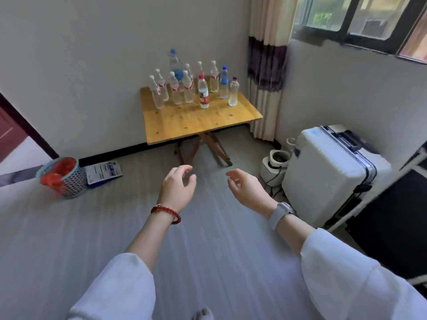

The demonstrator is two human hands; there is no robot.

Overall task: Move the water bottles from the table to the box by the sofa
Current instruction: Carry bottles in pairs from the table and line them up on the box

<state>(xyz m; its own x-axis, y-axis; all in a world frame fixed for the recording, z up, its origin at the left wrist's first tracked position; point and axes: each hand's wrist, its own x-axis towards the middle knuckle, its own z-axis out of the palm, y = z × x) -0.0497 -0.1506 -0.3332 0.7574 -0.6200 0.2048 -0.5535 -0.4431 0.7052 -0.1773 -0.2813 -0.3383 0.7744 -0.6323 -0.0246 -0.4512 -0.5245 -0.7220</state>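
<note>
Several clear water bottles point(188, 88) stand upright in a cluster on the far half of a small wooden folding table point(196, 123) against the wall. One has a red cap and white label point(203, 93), and a taller one with a blue cap point(174, 63) stands at the back. My left hand point(179, 188), with a red bead bracelet, and my right hand point(246, 189), with a grey watch, hover over the floor in front of the table. Both hold nothing, fingers loosely curled and apart. No box or sofa is in view.
A white hard suitcase point(332, 172) stands at the right, with a small white appliance and cable point(275, 165) beside it. A mesh waste basket with a red liner point(62, 177) and a flat packet point(104, 173) sit at the left wall. A striped curtain point(265, 72) hangs right of the table.
</note>
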